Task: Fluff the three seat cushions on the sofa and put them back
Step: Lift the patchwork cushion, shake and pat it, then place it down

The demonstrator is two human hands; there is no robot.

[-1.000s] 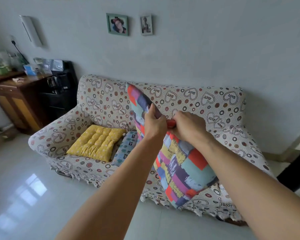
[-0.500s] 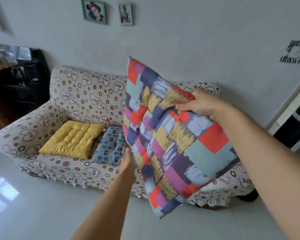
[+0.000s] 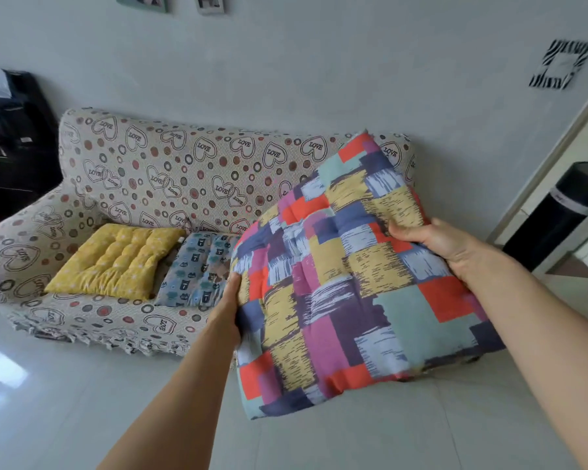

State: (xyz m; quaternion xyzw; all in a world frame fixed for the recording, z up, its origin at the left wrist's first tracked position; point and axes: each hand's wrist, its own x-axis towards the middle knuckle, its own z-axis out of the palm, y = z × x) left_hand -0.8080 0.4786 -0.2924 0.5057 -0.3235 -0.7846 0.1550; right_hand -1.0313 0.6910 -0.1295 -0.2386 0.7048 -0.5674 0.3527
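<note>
Patchwork fabric in red, yellow, purple and teal covers the cushion (image 3: 350,276) held in the air, tilted, before the right end of the sofa (image 3: 190,171). The left hand (image 3: 225,315) grips its left edge, the right hand (image 3: 437,244) its right edge, fingers clenched into the fabric. The yellow cushion (image 3: 116,261) and blue cushion (image 3: 197,269) lie side by side on the left seat. Bare floor (image 3: 65,385) spreads below.

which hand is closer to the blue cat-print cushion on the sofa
Left. The left hand grips the patchwork cushion's left edge, right beside the blue cushion. The right hand holds the opposite edge, the whole patchwork cushion between it and the blue one.
</note>
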